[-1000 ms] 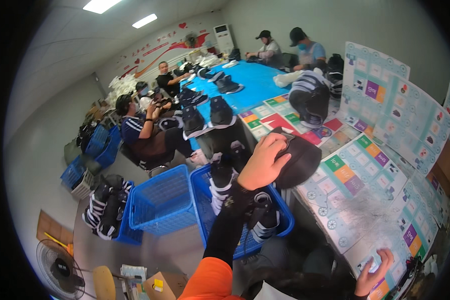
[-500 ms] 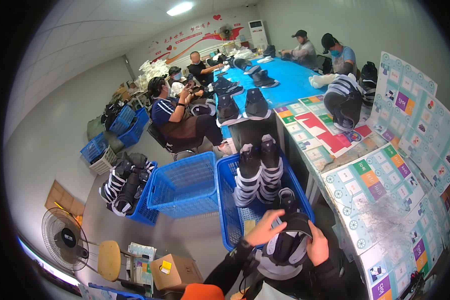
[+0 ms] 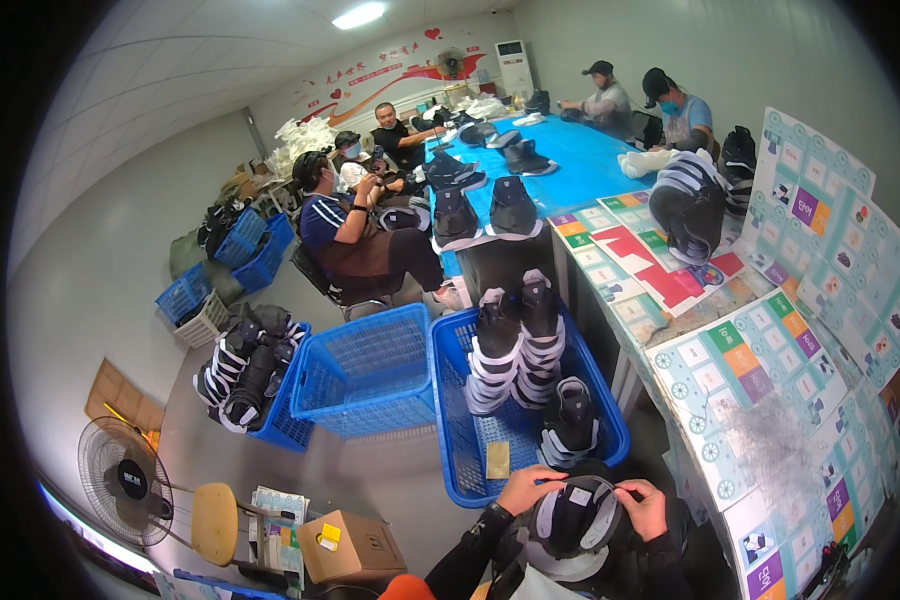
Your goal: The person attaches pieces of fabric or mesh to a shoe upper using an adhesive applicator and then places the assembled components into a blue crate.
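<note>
As I watch, lower centre: one shoe, left hand and right hand apart, pinching its rim; step, seemingly rim-handling; next wants even grip.

the room is lit by a ceiling lamp, set above and left of the blue-covered table. the table is bordered on its right by a pale grey wall; past its far end, red decorations are borne by a back wall, and a tall white unit, perhaps an air conditioner, is seen. left of it, a grey floor, a caged fan and a tan-seated chair are shown.
</note>
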Tool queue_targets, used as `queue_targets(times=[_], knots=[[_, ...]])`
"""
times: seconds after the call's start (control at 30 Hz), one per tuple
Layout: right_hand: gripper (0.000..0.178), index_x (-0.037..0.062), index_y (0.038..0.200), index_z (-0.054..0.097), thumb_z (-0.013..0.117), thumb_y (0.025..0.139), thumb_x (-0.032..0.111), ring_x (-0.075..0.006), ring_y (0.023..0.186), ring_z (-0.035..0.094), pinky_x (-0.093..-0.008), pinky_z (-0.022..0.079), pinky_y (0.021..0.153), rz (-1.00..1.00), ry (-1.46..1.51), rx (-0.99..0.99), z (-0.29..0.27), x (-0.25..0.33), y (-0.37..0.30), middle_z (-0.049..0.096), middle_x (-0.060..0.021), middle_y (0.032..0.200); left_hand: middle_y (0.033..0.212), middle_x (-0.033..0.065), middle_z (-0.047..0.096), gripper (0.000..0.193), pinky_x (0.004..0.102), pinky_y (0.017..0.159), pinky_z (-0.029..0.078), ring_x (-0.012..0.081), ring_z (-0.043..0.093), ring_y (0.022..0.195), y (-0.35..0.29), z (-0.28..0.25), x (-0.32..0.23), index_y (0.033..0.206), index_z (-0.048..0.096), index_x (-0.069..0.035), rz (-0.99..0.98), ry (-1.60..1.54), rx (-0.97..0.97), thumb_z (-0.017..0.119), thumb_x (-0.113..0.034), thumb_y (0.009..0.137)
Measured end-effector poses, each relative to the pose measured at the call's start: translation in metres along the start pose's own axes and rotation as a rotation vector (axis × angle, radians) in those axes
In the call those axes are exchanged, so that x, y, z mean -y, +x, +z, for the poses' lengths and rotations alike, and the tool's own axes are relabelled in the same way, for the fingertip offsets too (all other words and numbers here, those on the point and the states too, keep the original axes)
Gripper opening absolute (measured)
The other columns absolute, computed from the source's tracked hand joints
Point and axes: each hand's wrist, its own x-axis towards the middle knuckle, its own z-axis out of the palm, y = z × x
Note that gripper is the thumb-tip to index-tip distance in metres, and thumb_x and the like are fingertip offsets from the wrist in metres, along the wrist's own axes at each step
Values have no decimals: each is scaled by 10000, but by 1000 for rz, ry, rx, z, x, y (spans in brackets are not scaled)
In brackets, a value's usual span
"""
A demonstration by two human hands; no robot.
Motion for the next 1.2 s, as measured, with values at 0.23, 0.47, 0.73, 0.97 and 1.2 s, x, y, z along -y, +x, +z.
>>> queue_targets(times=[0.23,0.47,0.73,0.97,1.2], knots=[[167,4,969,796,849,824,66,-213,856,728,-308,571,769,-9,-26,-50,9,-7,2,762,-116,954,1024,114,771,243,315,810,550,261,737,915,12,0,29,1086,801,-92,-40,45,2,748,-287,950],[125,-8,960,798,815,846,40,-176,813,711,-307,556,744,137,-29,-71,8,-13,6,754,-104,876,901,96,728,183,322,702,513,231,686,785,14,24,22,985,769,-30,6,149,-181,750,-207,943],[61,0,846,724,769,827,36,-318,802,716,-385,543,723,81,-324,-133,12,5,10,731,-171,864,894,128,713,203,353,668,504,284,676,744,18,39,11,979,764,-50,-52,290,-289,735,-248,947],[90,6,849,714,756,852,86,-292,777,711,-385,539,722,197,-370,-162,7,-10,8,711,-172,813,854,116,730,229,336,691,513,246,681,747,21,37,20,1000,751,-21,-128,220,-168,702,-244,978],[167,43,1065,643,532,1085,166,-104,643,516,-271,427,606,475,244,274,-16,-9,11,559,22,740,896,-64,634,264,208,703,414,34,529,802,20,7,-6,1083,709,1,-458,-568,268,616,-246,1067]])
